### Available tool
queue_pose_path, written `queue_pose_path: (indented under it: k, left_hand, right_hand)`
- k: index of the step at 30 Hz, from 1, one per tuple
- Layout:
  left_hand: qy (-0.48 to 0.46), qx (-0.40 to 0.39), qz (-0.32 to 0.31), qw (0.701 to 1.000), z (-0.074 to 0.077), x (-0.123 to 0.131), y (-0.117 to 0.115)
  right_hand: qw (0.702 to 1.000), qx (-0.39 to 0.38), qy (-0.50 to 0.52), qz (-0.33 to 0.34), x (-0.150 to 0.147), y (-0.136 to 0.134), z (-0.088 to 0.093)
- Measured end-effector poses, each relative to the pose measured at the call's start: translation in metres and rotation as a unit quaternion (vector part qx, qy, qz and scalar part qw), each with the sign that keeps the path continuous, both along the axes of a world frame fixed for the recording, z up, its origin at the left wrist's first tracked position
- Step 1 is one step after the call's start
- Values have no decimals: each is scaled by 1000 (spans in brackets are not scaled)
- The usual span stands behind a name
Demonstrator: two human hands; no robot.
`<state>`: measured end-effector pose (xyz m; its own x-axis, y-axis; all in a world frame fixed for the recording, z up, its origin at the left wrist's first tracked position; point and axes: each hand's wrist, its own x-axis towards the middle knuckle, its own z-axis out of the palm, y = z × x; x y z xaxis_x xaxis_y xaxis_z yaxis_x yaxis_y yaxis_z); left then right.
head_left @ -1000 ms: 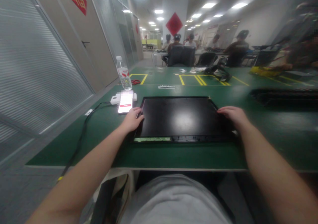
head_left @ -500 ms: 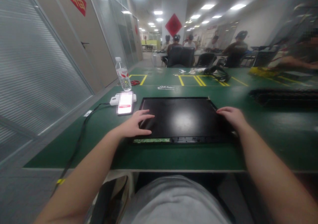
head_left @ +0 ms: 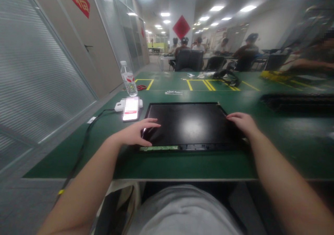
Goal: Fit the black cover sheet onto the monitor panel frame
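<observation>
A black display panel (head_left: 193, 123) lies flat in front of me, its screen facing up and a strip of green circuit board (head_left: 159, 148) showing along its near edge. Over the panel's left edge is my left hand (head_left: 135, 132), fingers spread and thumb near the lower left corner; it grips nothing. At the right edge, my right hand (head_left: 242, 123) has its fingers together, the fingertips on the frame. The underside of that hand and its thumb are mostly hidden.
Left of the panel lie a lit phone (head_left: 130, 110), a white power strip (head_left: 120, 105) with a black cable, a water bottle (head_left: 128, 80) and red-handled scissors (head_left: 141, 87). Small white pieces (head_left: 173, 92) sit beyond the panel. Dark stacked parts (head_left: 297, 103) are at right; people sit farther back.
My left hand has shifted slightly left and toward me, its thumb moving off the screen to the near left corner. The right hand stays at the right edge.
</observation>
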<state>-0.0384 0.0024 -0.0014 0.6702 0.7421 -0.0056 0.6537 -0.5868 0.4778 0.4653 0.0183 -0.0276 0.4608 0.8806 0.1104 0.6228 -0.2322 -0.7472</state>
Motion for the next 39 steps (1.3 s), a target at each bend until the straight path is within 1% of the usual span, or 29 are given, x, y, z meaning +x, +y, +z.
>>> queue_pose_path:
  k: [6,13,18,25,33,39]
  left_hand:
    - [-8,25,-9,1000,2,4,-2]
    - [-16,36,0,999,4,6,-3]
    - [-14,38,5,999,3,6,-2]
    - [-10,28,12,999,3,8,-2]
    - [-10,25,10,1000,4,8,-4]
    - [-16,16,4,1000,3,7,-4]
  right_hand:
    - [1000,-5,8,-4,-1,0,1]
    - [1000,8,22,-1,4,1,-4]
    - [997,30,65,-1,1,1,-2]
    - [994,17,108,12,-5,-2,3]
    - [995,24,95,16,0,0,-2]
    - [995,32,87,20,2,1,-5]
